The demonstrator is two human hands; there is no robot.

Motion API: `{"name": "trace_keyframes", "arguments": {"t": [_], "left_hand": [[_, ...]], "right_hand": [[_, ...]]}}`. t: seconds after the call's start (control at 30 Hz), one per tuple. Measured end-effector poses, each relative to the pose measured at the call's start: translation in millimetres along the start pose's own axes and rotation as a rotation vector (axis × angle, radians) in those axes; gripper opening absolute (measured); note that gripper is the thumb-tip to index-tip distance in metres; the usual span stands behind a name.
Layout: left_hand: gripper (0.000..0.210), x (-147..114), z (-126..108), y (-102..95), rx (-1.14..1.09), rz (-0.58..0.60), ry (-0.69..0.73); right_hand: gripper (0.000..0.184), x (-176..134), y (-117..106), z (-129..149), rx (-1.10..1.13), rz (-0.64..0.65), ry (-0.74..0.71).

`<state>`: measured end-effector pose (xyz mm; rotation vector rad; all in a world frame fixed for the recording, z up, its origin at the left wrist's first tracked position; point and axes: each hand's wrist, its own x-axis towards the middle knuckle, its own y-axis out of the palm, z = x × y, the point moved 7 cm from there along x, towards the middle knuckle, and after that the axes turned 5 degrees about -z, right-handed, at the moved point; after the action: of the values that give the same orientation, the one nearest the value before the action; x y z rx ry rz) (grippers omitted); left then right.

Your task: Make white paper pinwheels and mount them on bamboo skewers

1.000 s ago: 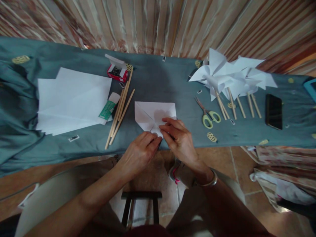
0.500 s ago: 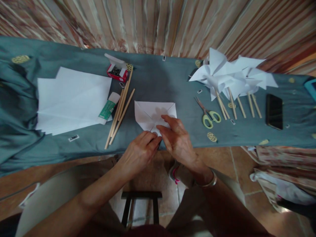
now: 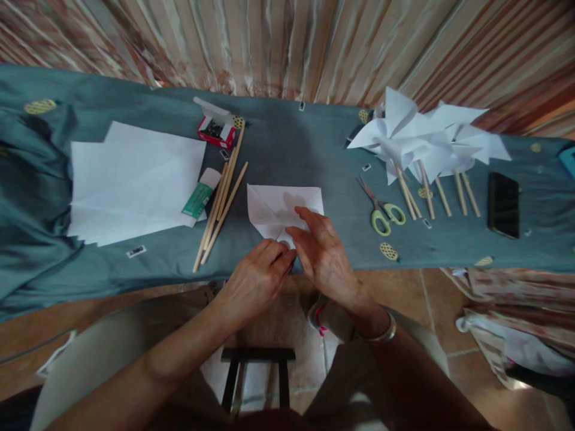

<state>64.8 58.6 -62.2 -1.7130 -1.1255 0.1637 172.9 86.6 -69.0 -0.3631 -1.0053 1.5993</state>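
Observation:
A white sheet of paper (image 3: 278,203) with diagonal crease or cut lines lies at the table's front edge. My left hand (image 3: 260,272) pinches the near corner of this paper, which is curled in toward its middle. Over the paper's right side is my right hand (image 3: 326,257), its thumb and fingers apart and casting a shadow on the sheet. Whether its fingertips touch the paper I cannot tell. The fingers of the left hand hide the very tip of the held corner.
Left of the paper are wooden sticks (image 3: 224,209), a green-and-white glue stick (image 3: 200,194), stacked white sheets (image 3: 135,179) and an open red box of small dark pieces (image 3: 216,130). To the right lie scissors (image 3: 381,214), paper pinwheels on sticks (image 3: 422,134) and a phone (image 3: 504,205).
Hardly anything differs. The whole view has shifted slightly, and both hands keep nearly the same pose on the paper.

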Motion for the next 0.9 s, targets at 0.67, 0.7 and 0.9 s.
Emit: {"name": "trace_keyframes", "arguments": {"t": [0.67, 0.7, 0.9], "left_hand": [[0.019, 1, 1, -0.2, 0.003, 0.015, -0.021], [0.019, 1, 1, -0.9, -0.001, 0.008, -0.024], [0.018, -1, 2, -2.4, -0.017, -0.04, -0.012]], "right_hand": [[0.036, 2, 1, -2, 0.065, 0.005, 0.004], [0.035, 3, -4, -6, 0.103, -0.014, 0.025], [0.043, 14, -27, -47, -0.001, -0.171, 0.163]]}}
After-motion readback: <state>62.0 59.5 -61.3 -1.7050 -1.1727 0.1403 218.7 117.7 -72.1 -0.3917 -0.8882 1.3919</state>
